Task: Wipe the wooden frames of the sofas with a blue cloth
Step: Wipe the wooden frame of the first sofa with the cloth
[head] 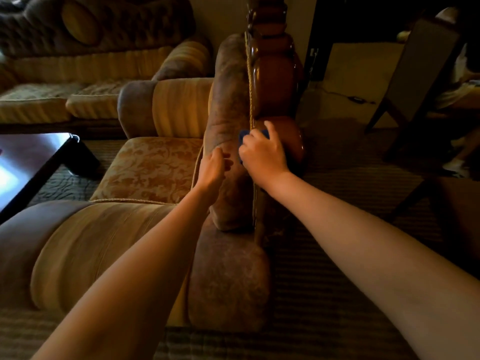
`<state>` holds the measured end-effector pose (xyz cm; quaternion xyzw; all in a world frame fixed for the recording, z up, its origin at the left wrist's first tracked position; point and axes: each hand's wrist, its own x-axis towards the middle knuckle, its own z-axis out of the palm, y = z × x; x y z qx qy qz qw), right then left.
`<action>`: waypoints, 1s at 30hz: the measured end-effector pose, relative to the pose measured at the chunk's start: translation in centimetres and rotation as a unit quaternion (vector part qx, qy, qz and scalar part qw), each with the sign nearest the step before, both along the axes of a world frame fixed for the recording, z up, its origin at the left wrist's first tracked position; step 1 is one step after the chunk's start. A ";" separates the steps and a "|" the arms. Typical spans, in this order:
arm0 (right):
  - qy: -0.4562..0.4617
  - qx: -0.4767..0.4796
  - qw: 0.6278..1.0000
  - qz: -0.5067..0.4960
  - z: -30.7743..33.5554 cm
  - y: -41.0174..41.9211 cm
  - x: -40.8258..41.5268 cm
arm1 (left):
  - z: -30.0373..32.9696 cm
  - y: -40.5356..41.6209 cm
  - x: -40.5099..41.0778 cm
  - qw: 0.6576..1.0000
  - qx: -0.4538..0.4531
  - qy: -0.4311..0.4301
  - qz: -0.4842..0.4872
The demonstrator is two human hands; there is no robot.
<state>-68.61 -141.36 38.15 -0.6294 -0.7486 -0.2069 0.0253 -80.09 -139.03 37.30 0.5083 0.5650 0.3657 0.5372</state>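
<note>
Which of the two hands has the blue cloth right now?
The right hand: it presses the small blue cloth against the glossy carved wooden sofa frame. The left hand holds nothing and rests on the brown padded backrest.

- the armchair [145, 172] is set ahead; its wooden frame [275, 74] is placed right of the back cushion [228, 105];
- a sofa [78, 74] is set behind-left; a table [33, 162] lies left; a chair [415, 74] stands right

Dim warm room, glare on glossy table [31, 162], soft focus, wide-angle bending at edges
</note>
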 end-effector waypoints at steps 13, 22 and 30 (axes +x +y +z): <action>-0.183 0.041 0.982 -0.027 -11.1 -3.8 -4.2 | -11.2 -0.6 0.6 0.962 0.171 -0.212 0.031; -0.064 0.286 0.954 -0.069 -11.3 -3.9 -3.5 | -15.4 -0.8 0.0 0.918 0.200 -0.339 -0.046; -0.104 0.305 0.946 0.029 -21.9 -4.3 -2.1 | -18.5 -0.2 -0.6 0.912 0.281 -0.288 -0.086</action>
